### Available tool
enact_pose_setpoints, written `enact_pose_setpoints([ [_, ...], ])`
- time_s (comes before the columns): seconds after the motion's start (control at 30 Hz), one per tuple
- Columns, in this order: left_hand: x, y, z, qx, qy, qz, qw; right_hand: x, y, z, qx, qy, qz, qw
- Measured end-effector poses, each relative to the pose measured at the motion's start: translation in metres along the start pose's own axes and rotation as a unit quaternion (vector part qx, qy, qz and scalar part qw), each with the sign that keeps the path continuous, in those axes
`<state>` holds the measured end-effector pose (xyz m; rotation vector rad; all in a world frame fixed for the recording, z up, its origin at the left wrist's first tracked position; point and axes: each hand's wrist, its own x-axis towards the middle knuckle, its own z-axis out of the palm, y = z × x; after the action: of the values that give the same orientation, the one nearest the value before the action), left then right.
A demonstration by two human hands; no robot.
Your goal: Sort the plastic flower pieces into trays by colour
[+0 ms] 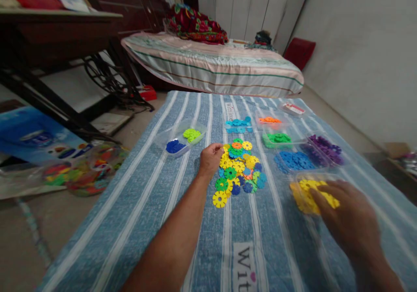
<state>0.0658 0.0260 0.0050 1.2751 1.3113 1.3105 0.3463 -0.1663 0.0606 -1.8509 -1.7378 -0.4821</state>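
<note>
A mixed pile of notched plastic discs, in yellow, green, blue and orange, lies on the striped cloth. My left hand is at its upper left edge, thumb and fingers pinched at a yellow disc that the fingertips partly hide. At the right, my right hand, blurred by motion, is over a clear tub of yellow discs, with thumb and fingers apart. Its fingertips overlap the tub's right side; no piece shows between them. One yellow disc lies at the pile's near edge.
Behind the yellow tub are tubs of blue discs, purple discs, green discs and orange discs. Light-blue discs sit in a tub at the back. A divided tray at left holds dark-blue and lime discs.
</note>
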Motion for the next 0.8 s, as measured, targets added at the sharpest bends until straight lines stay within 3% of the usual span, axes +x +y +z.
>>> enact_pose_setpoints([
  [0.2,0.000,0.001,0.000,-0.004,-0.005,-0.001,1.000,-0.008,-0.110,0.028,0.182,-0.066,-0.117,0.974],
  [0.33,0.001,-0.002,0.000,-0.021,-0.005,-0.006,1.000,-0.004,-0.156,0.045,0.197,-0.139,-0.158,0.958],
  [0.6,0.001,-0.003,0.000,-0.019,-0.004,-0.007,1.000,0.001,-0.172,0.069,0.173,-0.220,-0.190,0.941],
  [0.8,0.002,-0.004,0.000,-0.024,-0.007,-0.004,1.000,-0.008,-0.175,0.076,0.201,-0.152,-0.207,0.945],
])
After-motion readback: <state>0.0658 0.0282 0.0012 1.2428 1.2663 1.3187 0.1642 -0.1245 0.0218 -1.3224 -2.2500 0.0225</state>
